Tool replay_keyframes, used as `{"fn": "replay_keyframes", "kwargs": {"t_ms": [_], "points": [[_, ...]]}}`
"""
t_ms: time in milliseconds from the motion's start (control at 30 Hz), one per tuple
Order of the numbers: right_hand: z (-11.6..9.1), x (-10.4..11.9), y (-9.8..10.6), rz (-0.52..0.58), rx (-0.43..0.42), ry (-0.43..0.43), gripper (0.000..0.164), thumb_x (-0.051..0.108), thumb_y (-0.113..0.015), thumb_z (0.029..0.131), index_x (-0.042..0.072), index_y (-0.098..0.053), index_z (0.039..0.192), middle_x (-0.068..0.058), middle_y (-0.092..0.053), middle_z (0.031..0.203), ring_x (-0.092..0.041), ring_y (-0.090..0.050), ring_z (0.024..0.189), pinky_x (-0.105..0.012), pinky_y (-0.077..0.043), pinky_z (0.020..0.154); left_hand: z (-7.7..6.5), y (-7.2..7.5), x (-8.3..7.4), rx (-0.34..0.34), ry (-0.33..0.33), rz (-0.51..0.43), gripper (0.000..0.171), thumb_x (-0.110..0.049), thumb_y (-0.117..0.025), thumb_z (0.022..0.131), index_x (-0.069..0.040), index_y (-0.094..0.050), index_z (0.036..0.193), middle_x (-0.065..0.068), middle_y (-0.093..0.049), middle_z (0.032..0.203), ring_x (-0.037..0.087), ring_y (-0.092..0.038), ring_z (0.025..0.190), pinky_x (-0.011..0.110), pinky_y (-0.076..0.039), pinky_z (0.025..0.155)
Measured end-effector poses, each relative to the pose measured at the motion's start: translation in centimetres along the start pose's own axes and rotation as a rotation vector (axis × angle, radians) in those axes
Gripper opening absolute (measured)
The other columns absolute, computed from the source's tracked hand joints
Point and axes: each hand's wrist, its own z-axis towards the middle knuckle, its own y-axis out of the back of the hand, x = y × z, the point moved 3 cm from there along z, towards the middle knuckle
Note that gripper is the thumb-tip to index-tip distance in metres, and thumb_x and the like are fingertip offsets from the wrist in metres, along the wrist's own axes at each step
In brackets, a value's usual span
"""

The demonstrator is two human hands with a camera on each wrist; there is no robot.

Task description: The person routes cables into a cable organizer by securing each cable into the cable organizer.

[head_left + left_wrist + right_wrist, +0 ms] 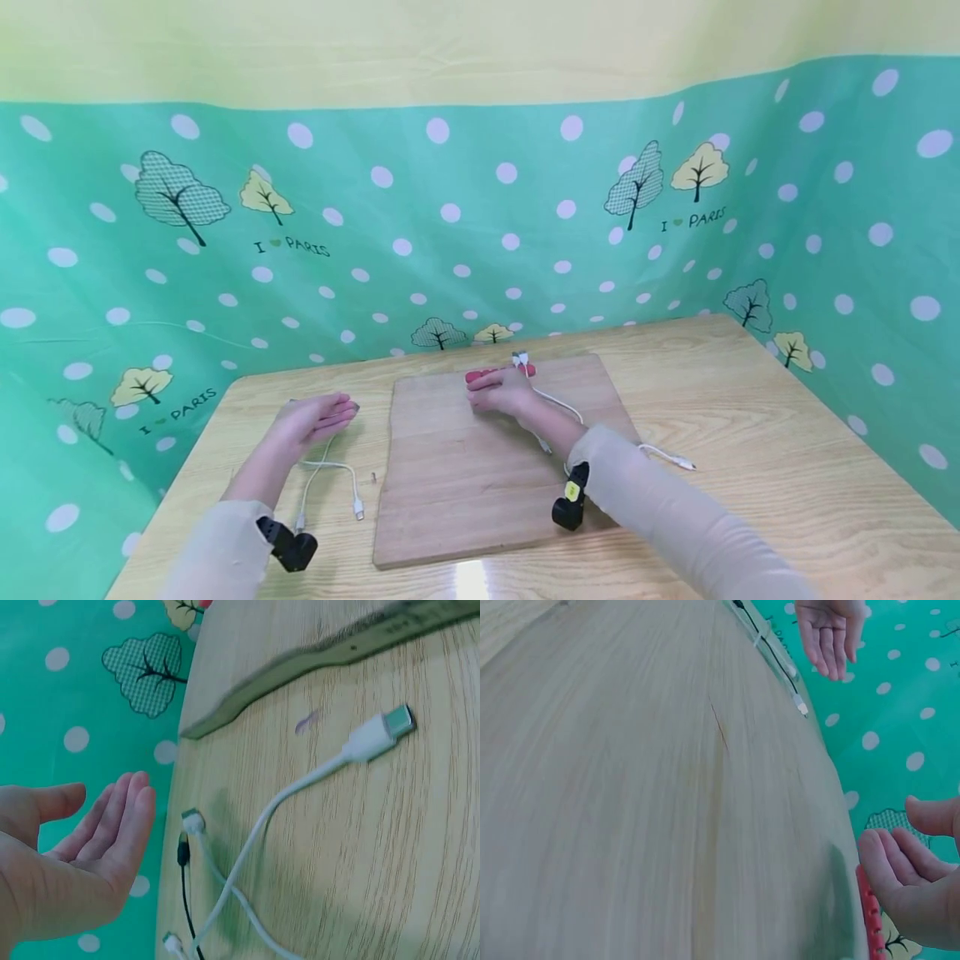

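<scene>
My left hand [318, 417] hovers over the left part of the table, fingers extended together and thumb apart, holding nothing. Below it lie white charging cables [255, 829], one with a USB-C type plug, and a thin black cable [186, 889]. My right hand [498, 393] is over the far part of a wooden board [442, 483], fingers loosely bent, thumb apart, and grips nothing. Right by its fingertips is a red notched strip [871, 915] at the board's far edge, partly hidden by the hand in the head view. White USB plugs [521, 359] lie at the strip's right end.
Another white cable [561, 403] runs across the board under my right forearm, and a white plug [681, 462] lies right of the board. A small pinkish mark [373, 477] shows left of the board. Polka-dot cloth [465, 208] hangs behind the wooden table [720, 392].
</scene>
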Motion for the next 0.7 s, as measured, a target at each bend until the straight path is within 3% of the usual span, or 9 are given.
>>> {"fn": "replay_keyframes", "kwargs": {"t_ms": [233,433,533,700], "points": [[-0.2,0.0,-1.7,-0.038,0.037,0.008,0.027,0.007,-0.075,0.084,0.003,-0.073,0.11,-0.015,-0.073,0.113,-0.022,-0.073,0.096,-0.029,-0.062,0.086,0.0,1.9,0.0,-0.025,0.004,0.003,0.055,-0.01,-0.044,0.104,0.01,-0.021,0.149,-0.012,-0.073,0.085,0.0,-0.07,0.083,0.023,-0.059,0.093],[-0.4,0.4,-3.7,0.003,0.075,-0.01,0.027,0.007,-0.076,0.083,0.003,-0.073,0.11,-0.014,-0.075,0.106,-0.022,-0.075,0.094,-0.03,-0.062,0.087,0.1,3.2,-0.5,-0.08,0.021,-0.003,0.058,-0.01,-0.047,0.102,0.012,-0.019,0.148,-0.013,-0.073,0.079,-0.001,-0.07,0.075,0.018,-0.06,0.083],[-0.6,0.7,-4.5,-0.014,0.093,-0.002,0.027,0.007,-0.076,0.082,0.004,-0.073,0.109,-0.012,-0.075,0.104,-0.019,-0.073,0.092,-0.03,-0.061,0.087,0.2,3.9,-0.8,-0.088,0.016,0.078,0.059,-0.012,-0.048,0.102,0.012,-0.02,0.148,-0.013,-0.073,0.083,-0.003,-0.069,0.076,0.02,-0.06,0.086],[-1.0,0.8,-5.7,-0.052,0.105,0.015,0.024,0.009,-0.076,0.083,0.006,-0.074,0.106,-0.009,-0.077,0.098,-0.013,-0.071,0.087,-0.026,-0.06,0.082,0.5,5.3,-1.3,-0.111,0.016,0.224,0.061,-0.015,-0.051,0.101,0.015,-0.023,0.147,0.008,-0.077,0.103,-0.006,-0.067,0.077,0.021,-0.06,0.088]]}}
